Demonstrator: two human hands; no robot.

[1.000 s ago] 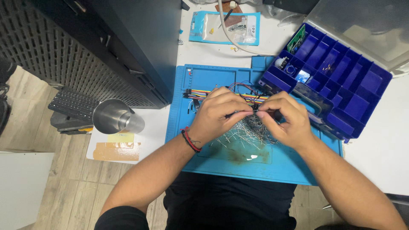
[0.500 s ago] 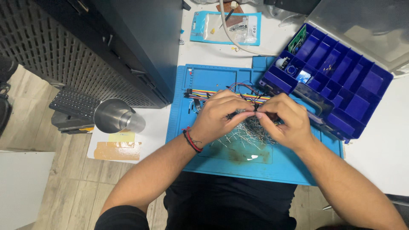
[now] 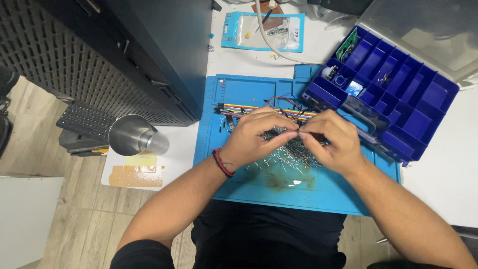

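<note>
Little has moved since the earlier frames: our hands stay together over the pile. Mat (image 3: 259,187), blue, bears everything. Organiser (image 3: 398,94), blue, compartmented, at right. Left hand (image 3: 256,137) and right hand (image 3: 331,142), fingertips pinched shut on one small part; which, we cannot tell. Pins (image 3: 289,157), loose heap beneath. Risk: a slip would lose the part among them.

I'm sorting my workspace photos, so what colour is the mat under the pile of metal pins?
Light blue; the mat shows in the head view.
</note>
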